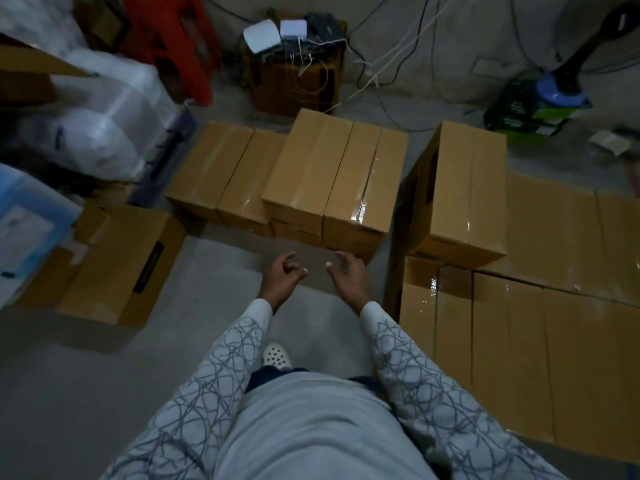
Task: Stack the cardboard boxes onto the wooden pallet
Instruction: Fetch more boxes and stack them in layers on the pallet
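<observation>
Hovering above the floor, both hands are holding nothing. The left hand is showing loosely curled fingers with the thumb apart. The right hand is likewise relaxed, fingers pointing ahead. Both are standing just short of the near edge of the centre boxes, not touching it.

These taped cartons are sitting two high on the floor. The low boxes are lying against their left side, one layer only. A narrow gap of floor is separating the centre boxes from the right-hand stack, whose flat top layer is running along the right edge of the view. What is carrying that stack is hidden. An upright box is standing on that layer at its far left corner.

Open floor is lying between the hands and the person's shoe, widening leftward as far as an open carton. Cables are trailing over the floor beyond the boxes, near the far wall.
</observation>
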